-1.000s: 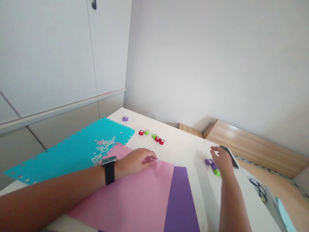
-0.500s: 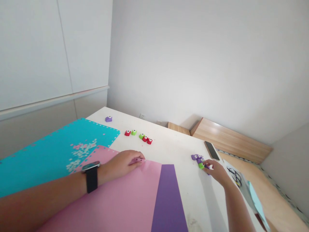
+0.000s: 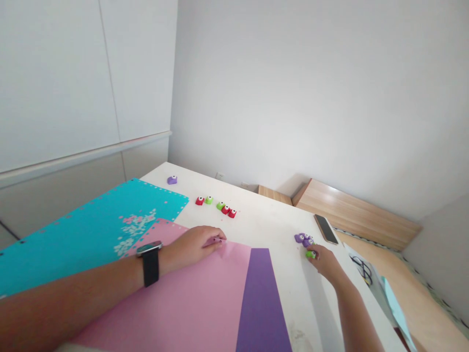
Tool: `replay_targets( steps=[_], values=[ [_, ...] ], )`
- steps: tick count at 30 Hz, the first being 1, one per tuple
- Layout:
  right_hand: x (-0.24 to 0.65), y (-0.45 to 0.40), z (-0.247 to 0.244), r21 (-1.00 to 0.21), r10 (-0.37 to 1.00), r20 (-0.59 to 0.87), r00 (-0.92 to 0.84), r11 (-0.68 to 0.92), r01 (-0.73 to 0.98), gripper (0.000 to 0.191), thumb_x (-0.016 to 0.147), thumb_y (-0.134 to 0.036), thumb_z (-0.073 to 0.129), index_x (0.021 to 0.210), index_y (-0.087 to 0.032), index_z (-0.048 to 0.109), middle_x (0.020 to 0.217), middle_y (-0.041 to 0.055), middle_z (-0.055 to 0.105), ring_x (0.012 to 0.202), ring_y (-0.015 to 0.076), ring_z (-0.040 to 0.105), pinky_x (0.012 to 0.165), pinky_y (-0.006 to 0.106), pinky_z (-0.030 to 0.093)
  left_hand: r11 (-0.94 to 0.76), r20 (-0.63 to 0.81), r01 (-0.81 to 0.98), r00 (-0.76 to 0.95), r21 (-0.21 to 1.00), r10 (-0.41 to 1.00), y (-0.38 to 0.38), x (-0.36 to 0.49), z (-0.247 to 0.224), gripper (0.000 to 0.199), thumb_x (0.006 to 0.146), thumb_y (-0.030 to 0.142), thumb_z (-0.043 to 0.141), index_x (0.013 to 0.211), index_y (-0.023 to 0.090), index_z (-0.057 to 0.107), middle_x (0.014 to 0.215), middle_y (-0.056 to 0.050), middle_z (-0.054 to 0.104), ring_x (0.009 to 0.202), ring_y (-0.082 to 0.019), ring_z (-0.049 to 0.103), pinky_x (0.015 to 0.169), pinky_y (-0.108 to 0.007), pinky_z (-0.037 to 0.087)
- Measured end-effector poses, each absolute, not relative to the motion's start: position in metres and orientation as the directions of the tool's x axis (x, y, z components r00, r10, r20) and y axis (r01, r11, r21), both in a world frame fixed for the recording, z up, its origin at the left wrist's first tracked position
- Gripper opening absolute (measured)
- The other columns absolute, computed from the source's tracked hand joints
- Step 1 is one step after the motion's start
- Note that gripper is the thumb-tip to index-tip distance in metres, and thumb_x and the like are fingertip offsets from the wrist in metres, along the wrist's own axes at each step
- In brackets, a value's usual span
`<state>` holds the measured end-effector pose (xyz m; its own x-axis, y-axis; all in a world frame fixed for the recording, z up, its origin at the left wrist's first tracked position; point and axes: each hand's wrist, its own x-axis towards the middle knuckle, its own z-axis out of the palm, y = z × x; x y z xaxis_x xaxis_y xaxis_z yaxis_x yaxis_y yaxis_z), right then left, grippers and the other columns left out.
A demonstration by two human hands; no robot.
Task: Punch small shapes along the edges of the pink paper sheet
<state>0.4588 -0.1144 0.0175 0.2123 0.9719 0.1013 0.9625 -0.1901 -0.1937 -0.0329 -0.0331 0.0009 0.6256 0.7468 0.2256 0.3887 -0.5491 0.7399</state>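
Observation:
My left hand [image 3: 198, 243], with a dark-strapped watch at the wrist, lies on a pink sheet of paper [image 3: 190, 303], thumb and fingers pinched at its far edge. To the right, my right hand [image 3: 326, 262] has its fingers closed on a small green paper punch [image 3: 311, 254] with a white button. Right beside it sits a cluster of purple paper punches [image 3: 304, 238], partly hidden by the fingers. A purple sheet [image 3: 262, 303] lies at the pink sheet's right side.
A blue sheet [image 3: 88, 230] with punched edges and white and pink blossoms lies left. Several red and green punches [image 3: 226, 209] and one purple punch [image 3: 172, 180] stand along the back. A phone [image 3: 326, 229] lies near the table's right edge, with cables [image 3: 362, 270] beyond.
My right hand has drawn the green punch slightly toward me, apart from the purple cluster. The left hand keeps its place on the pink paper; the view has shifted slightly.

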Motion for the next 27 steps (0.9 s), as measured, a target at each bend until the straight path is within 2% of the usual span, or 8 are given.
replay_targets(
  steps=[2, 4, 7, 10, 13, 18, 22, 27],
  values=[
    [0.44, -0.111, 0.027, -0.294, 0.979, 0.079, 0.188, -0.158, 0.943, 0.036, 0.076, -0.029, 0.06, 0.107, -0.019, 0.074, 0.095, 0.0089, 0.074, 0.089, 0.0261, 0.071, 0.076, 0.036, 0.057, -0.526, 0.22, 0.376, 0.615, 0.763, 0.758, -0.034, -0.032, 0.0, 0.022, 0.093, 0.038, 0.058, 0.104, 0.024, 0.072, 0.105, -0.003, 0.074, 0.096, -0.02, 0.068, 0.086, -0.027, 0.048],
    [0.411, -0.105, 0.037, -0.443, 0.989, 0.079, 0.123, -0.076, 0.893, 0.039, 0.08, -0.036, 0.061, 0.114, -0.019, 0.071, 0.099, 0.0095, 0.073, 0.089, 0.0254, 0.07, 0.069, 0.034, 0.057, -0.511, 0.217, 0.362, 0.609, 0.779, 0.763, -0.035, -0.032, 0.001, 0.023, 0.093, 0.039, 0.059, 0.103, 0.023, 0.072, 0.103, -0.003, 0.075, 0.095, -0.02, 0.068, 0.085, -0.027, 0.048],
    [0.354, -0.094, 0.054, -0.614, 0.991, 0.134, -0.019, 0.098, 0.783, 0.037, 0.084, -0.04, 0.063, 0.114, -0.021, 0.069, 0.108, 0.0095, 0.071, 0.096, 0.0239, 0.068, 0.072, 0.032, 0.059, -0.495, 0.214, 0.357, 0.597, 0.793, 0.773, -0.037, -0.032, 0.003, 0.025, 0.093, 0.041, 0.06, 0.1, 0.022, 0.073, 0.1, -0.004, 0.075, 0.093, -0.02, 0.069, 0.083, -0.026, 0.048],
    [0.295, -0.085, 0.066, -0.702, 0.971, 0.174, -0.162, 0.238, 0.671, 0.033, 0.085, -0.035, 0.065, 0.115, -0.021, 0.067, 0.113, 0.0094, 0.068, 0.103, 0.0231, 0.065, 0.078, 0.031, 0.061, -0.494, 0.22, 0.359, 0.587, 0.792, 0.779, -0.039, -0.033, 0.006, 0.027, 0.092, 0.044, 0.061, 0.098, 0.021, 0.074, 0.098, -0.004, 0.076, 0.09, -0.02, 0.069, 0.08, -0.025, 0.048],
    [0.248, -0.08, 0.071, -0.702, 0.933, 0.225, -0.281, 0.355, 0.617, 0.03, 0.083, -0.026, 0.064, 0.113, -0.021, 0.067, 0.111, 0.0083, 0.066, 0.098, 0.0218, 0.066, 0.076, 0.032, 0.061, -0.51, 0.244, 0.357, 0.578, 0.782, 0.779, -0.04, -0.034, 0.008, 0.027, 0.092, 0.044, 0.062, 0.097, 0.021, 0.075, 0.095, -0.004, 0.076, 0.088, -0.019, 0.069, 0.078, -0.025, 0.047],
    [0.209, -0.083, 0.065, -0.601, 0.852, 0.306, -0.425, 0.519, 0.608, 0.036, 0.082, -0.01, 0.054, 0.113, -0.023, 0.067, 0.113, 0.009, 0.063, 0.098, 0.0216, 0.065, 0.082, 0.036, 0.059, -0.525, 0.268, 0.366, 0.56, 0.769, 0.784, -0.04, -0.034, 0.008, 0.027, 0.092, 0.045, 0.062, 0.096, 0.022, 0.076, 0.093, -0.004, 0.076, 0.087, -0.02, 0.068, 0.076, -0.026, 0.046],
    [0.204, -0.086, 0.054, -0.524, 0.819, 0.344, -0.46, 0.574, 0.629, 0.044, 0.083, -0.006, 0.052, 0.121, -0.025, 0.065, 0.118, 0.0101, 0.062, 0.108, 0.0244, 0.063, 0.096, 0.042, 0.054, -0.572, 0.294, 0.391, 0.575, 0.721, 0.763, -0.039, -0.033, 0.006, 0.026, 0.093, 0.044, 0.062, 0.096, 0.023, 0.076, 0.09, -0.003, 0.076, 0.083, -0.02, 0.068, 0.076, -0.027, 0.045],
    [0.206, -0.085, 0.042, -0.505, 0.804, 0.347, -0.483, 0.594, 0.626, 0.051, 0.084, -0.005, 0.05, 0.129, -0.026, 0.061, 0.123, 0.0101, 0.063, 0.115, 0.025, 0.061, 0.1, 0.043, 0.053, -0.618, 0.326, 0.392, 0.594, 0.681, 0.735, -0.039, -0.033, 0.006, 0.025, 0.094, 0.043, 0.061, 0.099, 0.024, 0.076, 0.093, -0.003, 0.077, 0.086, -0.021, 0.069, 0.08, -0.028, 0.044]
  ],
)
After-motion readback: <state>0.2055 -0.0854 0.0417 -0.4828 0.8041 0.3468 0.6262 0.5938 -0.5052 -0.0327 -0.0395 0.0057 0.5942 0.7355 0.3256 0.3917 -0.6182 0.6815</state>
